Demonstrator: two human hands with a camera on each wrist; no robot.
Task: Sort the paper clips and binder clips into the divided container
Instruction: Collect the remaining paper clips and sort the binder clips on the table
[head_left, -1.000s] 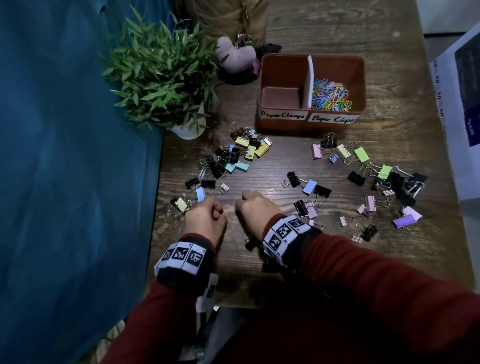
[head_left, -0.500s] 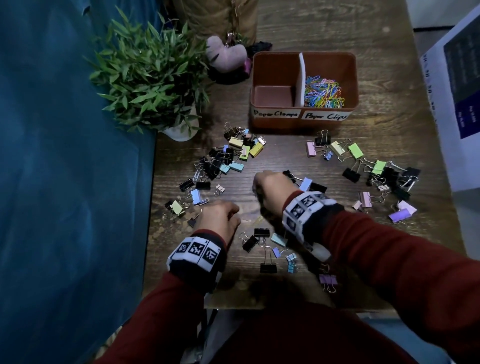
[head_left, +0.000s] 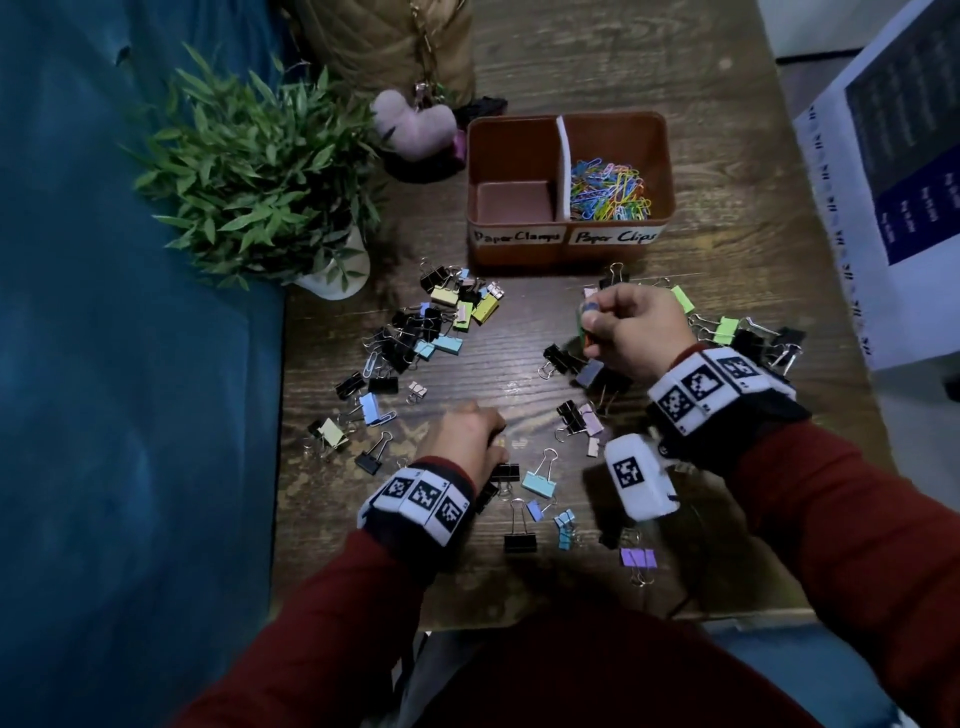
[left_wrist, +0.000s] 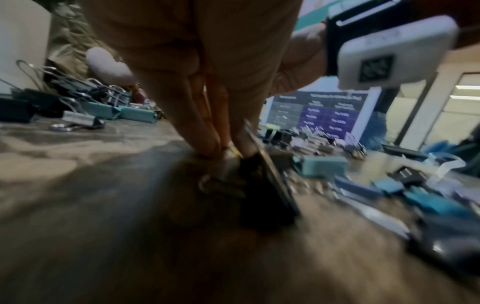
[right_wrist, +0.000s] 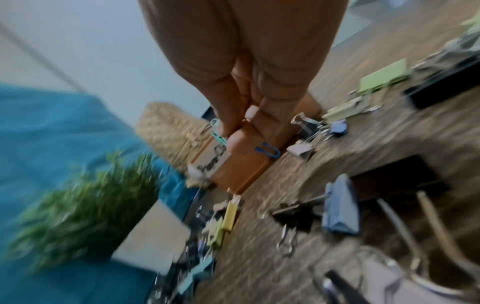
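Note:
The brown divided container (head_left: 519, 249) stands at the back of the table. Its right half holds coloured paper clips (head_left: 608, 189); the left half, labelled Paper Clamps, shows a bare floor. My right hand (head_left: 589, 325) is raised just in front of the container and pinches several paper clips (right_wrist: 267, 151), blue and teal among them. My left hand (head_left: 496, 436) is down on the table with its fingertips (left_wrist: 207, 148) pinching a small yellow paper clip (left_wrist: 233, 151) beside a black binder clip (left_wrist: 262, 185). Binder clips lie in piles at the left (head_left: 441, 322), the right (head_left: 727, 330) and the front (head_left: 540, 483).
A potted plant (head_left: 260, 182) stands at the table's back left, a pink plush (head_left: 410, 124) and a tan bag behind the container. A white printed board (head_left: 893, 182) leans at the right edge. Blue cloth (head_left: 130, 364) covers the left side. A silver paper clip (head_left: 370, 364) lies in the left pile.
My right hand has lifted from the table's middle and travelled forward and right toward the container, carrying paper clips. My left hand has shifted a little right and stayed low on the table.

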